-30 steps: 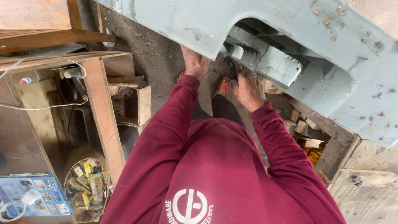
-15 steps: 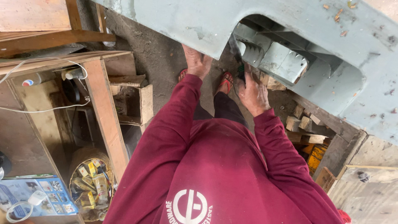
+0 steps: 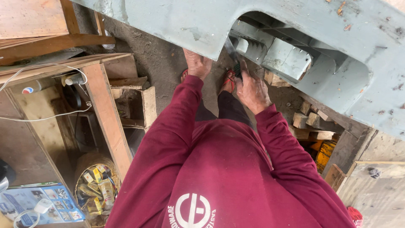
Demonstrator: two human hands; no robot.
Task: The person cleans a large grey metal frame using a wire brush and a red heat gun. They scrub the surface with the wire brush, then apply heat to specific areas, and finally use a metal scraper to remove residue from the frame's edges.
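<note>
Basket packets (image 3: 98, 188): 7 o'clock, small yellow and green sachets heaped in a round woven basket.
Printed box (image 3: 40, 207): 8 o'clock corner, flat, blue, pictured panels.
Tube label (image 3: 28, 90): 9 o'clock, round red-white-blue mark.
Yellow container (image 3: 325, 154): 4 o'clock, partly hidden.
</note>
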